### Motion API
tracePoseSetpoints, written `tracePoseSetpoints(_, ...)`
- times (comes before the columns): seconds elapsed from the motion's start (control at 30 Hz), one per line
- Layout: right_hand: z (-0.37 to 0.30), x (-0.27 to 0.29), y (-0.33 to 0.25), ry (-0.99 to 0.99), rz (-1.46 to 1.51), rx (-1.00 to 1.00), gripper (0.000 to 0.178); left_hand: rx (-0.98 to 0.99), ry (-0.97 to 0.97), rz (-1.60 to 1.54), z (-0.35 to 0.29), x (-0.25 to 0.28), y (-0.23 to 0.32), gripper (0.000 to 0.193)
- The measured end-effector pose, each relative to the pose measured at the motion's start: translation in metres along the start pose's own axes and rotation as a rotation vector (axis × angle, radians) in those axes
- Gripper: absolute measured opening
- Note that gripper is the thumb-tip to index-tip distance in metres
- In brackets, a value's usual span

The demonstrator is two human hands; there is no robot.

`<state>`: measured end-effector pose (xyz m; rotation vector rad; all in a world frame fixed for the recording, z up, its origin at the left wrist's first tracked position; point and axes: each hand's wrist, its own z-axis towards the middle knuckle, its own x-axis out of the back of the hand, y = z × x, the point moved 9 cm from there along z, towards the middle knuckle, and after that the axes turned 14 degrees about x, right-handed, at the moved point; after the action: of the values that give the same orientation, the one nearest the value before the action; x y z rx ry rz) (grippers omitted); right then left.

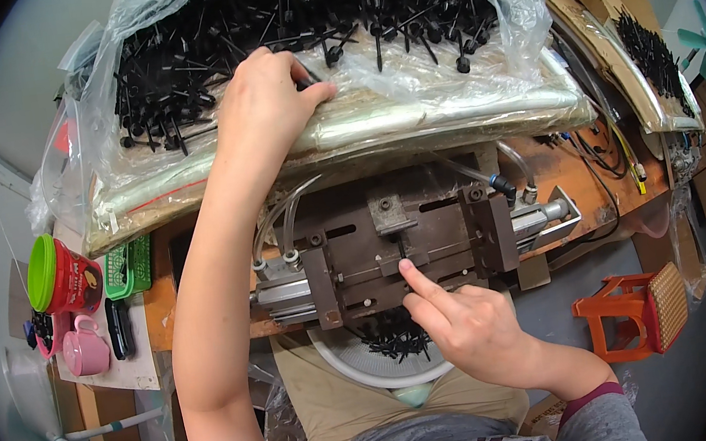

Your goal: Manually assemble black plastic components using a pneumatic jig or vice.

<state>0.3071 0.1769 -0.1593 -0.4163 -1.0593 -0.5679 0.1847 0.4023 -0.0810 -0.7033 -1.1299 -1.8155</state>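
"Black and slim as a nail: where does that pin (402,246) sit?"

"At the middle of the brown fixture (357,251), just below a small metal block (389,213). I'd guess the seat lines it up."

"And the right hand (473,321)?"

"Its index points straight, the tip at the pin's lower end; the other fingers curl back, grasping nothing that I can see. That seems a neat way to steady something small without covering it."

"What flanks the fixture?"

"2 cylinders, a left cylinder (285,301) and a right cylinder (540,215), presumably set opposite so both face the middle. Clear tubes (289,220) arch up behind."

"Below?"

"A white mesh basket (345,353) with black pieces (400,337) in it, by the lap, probably so that it's right under the near edge."

"And the left hand (266,98)?"

"At the near edge of the big black heap (299,13), thumb and index beside a dark sliver. I cannot tell whether those fingers grasp it. The plastic-lined tray (446,117) puts the heap within easy reach, I think."

"Farther out?"

"Tabletop (161,317) under the fixture; at left, a pink mug (86,347), a green basket (129,268) and a red tub (75,279), clear of both arms. At right, an orange stool (616,286)."
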Motion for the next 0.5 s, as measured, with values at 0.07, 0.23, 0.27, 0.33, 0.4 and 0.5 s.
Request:
tracePoseSetpoints(0.07, 0.001, 0.002, -0.001, -0.017, -0.024, 0.012, 0.027, 0.018, -0.041, -0.081, -0.003, 0.005, -0.001, 0.034)
tracePoseSetpoints(0.23, 0.002, 0.006, 0.001, -0.102, 0.024, 0.045, 0.025, 0.022, -0.043, -0.509, -0.041, 0.041, 0.020, 0.022)
tracePoseSetpoints(0.27, 0.006, 0.014, 0.008, -0.058, 0.116, 0.054, 0.026, -0.002, -0.028, -0.532, -0.056, 0.053, 0.026, 0.019)
tracePoseSetpoints(0.33, 0.019, 0.036, 0.037, 0.072, 0.298, 0.024, 0.030, -0.025, -0.059, -0.613, -0.086, 0.060, 0.031, 0.022)
tracePoseSetpoints(0.4, 0.047, 0.071, 0.078, 0.292, 0.157, 0.021, 0.022, -0.067, -0.078, -0.605, -0.119, 0.062, 0.032, 0.029)
tracePoseSetpoints(0.5, 0.094, 0.112, 0.143, 0.318, -0.485, 0.046, 0.016, -0.130, -0.148, -0.515, -0.159, 0.061, 0.047, 0.032)
